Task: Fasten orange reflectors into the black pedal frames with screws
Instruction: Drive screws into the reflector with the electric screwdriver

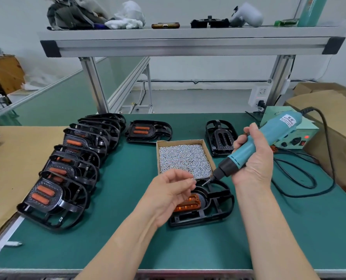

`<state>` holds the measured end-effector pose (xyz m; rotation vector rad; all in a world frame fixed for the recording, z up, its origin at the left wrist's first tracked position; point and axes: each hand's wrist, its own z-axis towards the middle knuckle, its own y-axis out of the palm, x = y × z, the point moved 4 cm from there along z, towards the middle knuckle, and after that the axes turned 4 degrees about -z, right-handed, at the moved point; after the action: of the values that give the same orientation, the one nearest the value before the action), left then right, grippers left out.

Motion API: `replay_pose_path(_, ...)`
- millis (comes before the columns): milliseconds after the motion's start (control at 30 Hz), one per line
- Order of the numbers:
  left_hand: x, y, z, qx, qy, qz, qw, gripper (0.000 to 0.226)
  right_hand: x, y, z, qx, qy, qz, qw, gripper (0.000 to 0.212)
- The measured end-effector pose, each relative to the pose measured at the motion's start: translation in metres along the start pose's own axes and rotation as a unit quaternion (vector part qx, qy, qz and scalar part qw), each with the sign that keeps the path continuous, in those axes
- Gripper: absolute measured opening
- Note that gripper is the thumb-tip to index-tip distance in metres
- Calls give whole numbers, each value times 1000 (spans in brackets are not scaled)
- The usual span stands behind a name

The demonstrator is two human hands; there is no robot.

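Observation:
A black pedal frame point(218, 207) lies on the green mat in front of me, with an orange reflector point(188, 204) seated in it. My left hand point(170, 196) hovers over the reflector and pinches a small silver screw point(191, 179) between thumb and fingertips. My right hand point(252, 156) grips a teal electric screwdriver point(254, 146), tilted down to the left. Its bit tip point(205, 182) points at the frame's far edge, close to the screw.
A cardboard box of screws point(185, 159) sits just behind the frame. A row of several pedals with reflectors point(67, 168) lies at the left, one more pedal point(147, 131) behind, an empty frame point(221, 138) at the right. Black cable point(301, 178) loops right; power unit point(295, 138) behind.

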<state>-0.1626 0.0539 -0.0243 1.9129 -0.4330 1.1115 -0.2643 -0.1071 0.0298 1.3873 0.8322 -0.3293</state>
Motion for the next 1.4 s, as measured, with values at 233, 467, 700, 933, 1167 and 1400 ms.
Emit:
replay_pose_path(233, -13, 5, -11, 2, -36, -96, 995, 12, -3, 4, -11, 41, -48, -13, 998, 33)
replay_pose_path(467, -17, 8, -13, 6, -48, -134, 990, 13, -5, 4, -18, 57, -71, -30, 995, 26)
replay_pose_path(700, -15, 10, -12, 8, -44, -134, 990, 12, -7, 5, -23, 61, -71, -32, 995, 21)
replay_pose_path(933, -14, 10, -10, 11, -35, -125, 992, 13, -8, 6, -22, 62, -75, -24, 995, 20)
replay_pose_path(1167, -18, 11, -10, 22, 0, -113, 993, 13, -5, 4, -23, 69, -85, -30, 994, 18)
replay_pose_path(1400, -25, 13, -14, 94, 149, 5, 984, 29, -3, 2, -24, 105, -107, -49, 987, 19)
